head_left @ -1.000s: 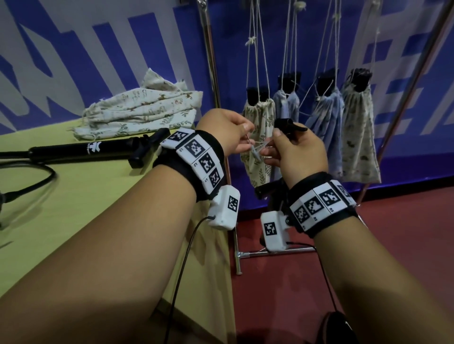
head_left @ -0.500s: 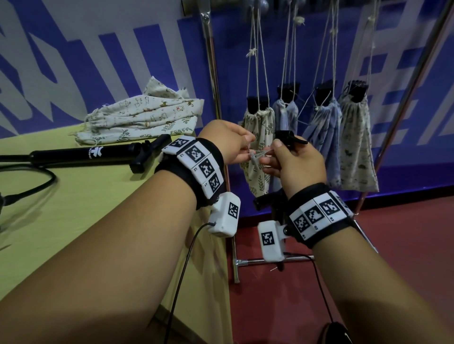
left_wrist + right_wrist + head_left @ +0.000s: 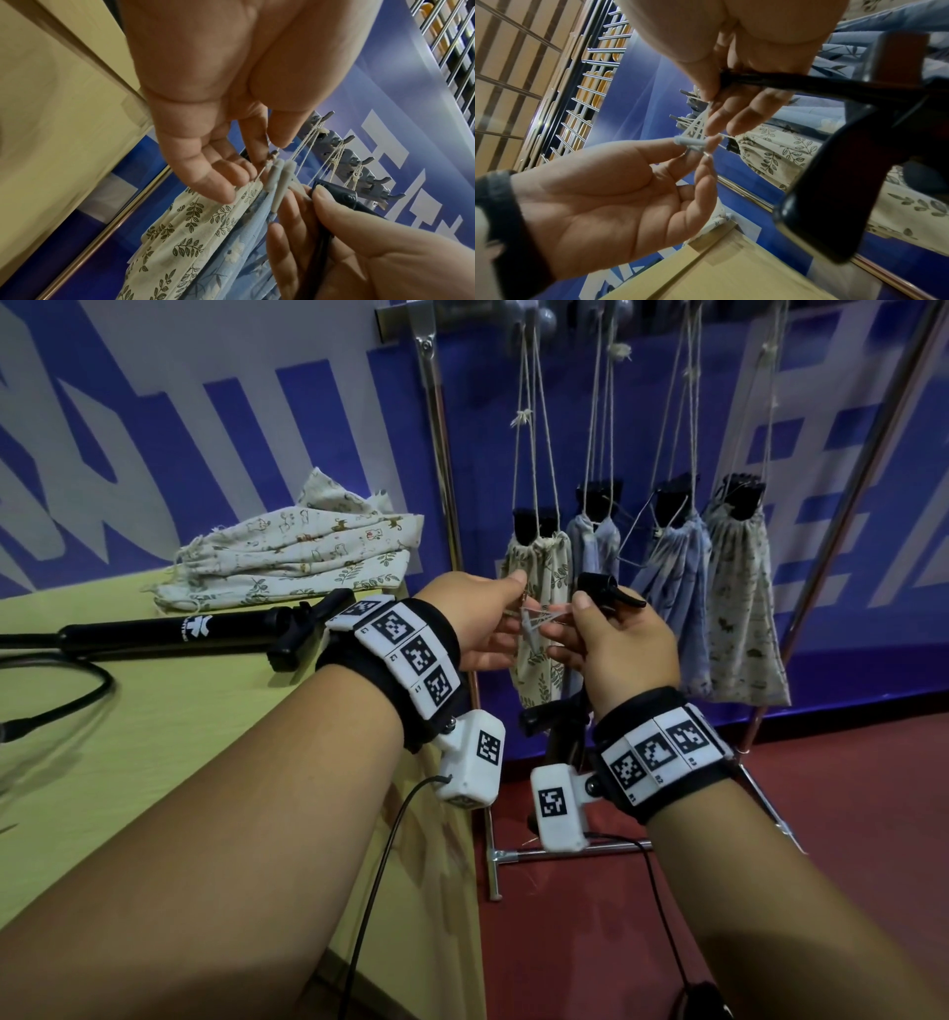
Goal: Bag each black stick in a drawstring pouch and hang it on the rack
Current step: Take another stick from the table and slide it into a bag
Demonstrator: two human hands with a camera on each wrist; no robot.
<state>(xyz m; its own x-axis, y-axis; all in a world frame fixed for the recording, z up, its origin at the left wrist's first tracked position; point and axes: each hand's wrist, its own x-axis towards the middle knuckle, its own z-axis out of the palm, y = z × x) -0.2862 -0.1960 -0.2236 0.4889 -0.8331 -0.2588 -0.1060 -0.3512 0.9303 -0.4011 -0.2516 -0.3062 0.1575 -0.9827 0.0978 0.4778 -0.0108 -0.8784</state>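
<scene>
Both hands are raised in front of the rack. My right hand grips a black stick in its palm, and its fingertips pinch a small pale plastic tag. My left hand pinches the thin string attached to that tag between thumb and finger. Behind the hands, several filled pouches hang by their cords from the hooks: a leaf-print pouch, two blue ones and a cream one. A second black stick lies on the yellow table.
A pile of empty printed pouches lies at the table's far side. A black cable curves across the table on the left. The rack's foot stands on the red floor beside the table edge. A blue and white banner hangs behind.
The head view has tilted up, so the rack's hooks now show. Both hands stay close together on the tag and string, with only small finger shifts.
</scene>
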